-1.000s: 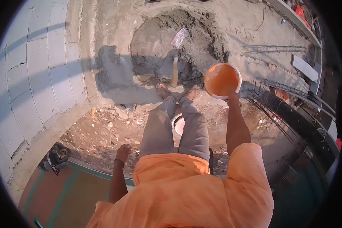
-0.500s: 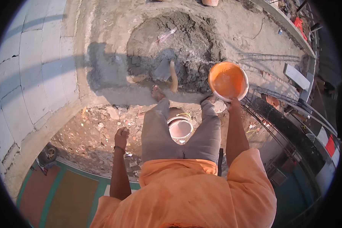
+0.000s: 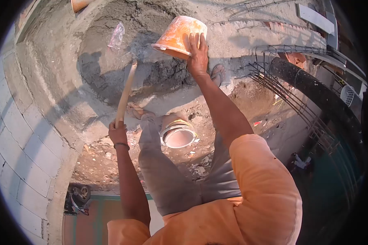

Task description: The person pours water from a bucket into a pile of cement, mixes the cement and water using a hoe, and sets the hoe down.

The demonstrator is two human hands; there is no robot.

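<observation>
My left hand (image 3: 117, 132) is closed round the lower end of a hoe's pale wooden handle (image 3: 126, 92). The handle slants up to a grey blade (image 3: 141, 76) resting in wet grey mortar (image 3: 106, 28). With fingers along its outer wall, my right hand (image 3: 198, 57) grips an orange bucket (image 3: 182, 32) near the rim. The bucket is tipped well over above the mortar, its mouth facing down and left; its inside is mostly hidden. A crumpled clear plastic bag (image 3: 116, 36) lies on the mortar.
Between my legs stand nested buckets (image 3: 180, 138) on rubble-strewn ground. Steel rebar (image 3: 286, 98) and a thick black pipe (image 3: 315, 90) lie at right. A pale block wall (image 3: 22, 151) rises at left. Another orange bucket (image 3: 81, 4) is at the top edge.
My left hand, earlier closed and away from the hoe, has taken hold of its handle. The bucket in my right hand has tipped from mouth-up to mouth-down. My view has shifted.
</observation>
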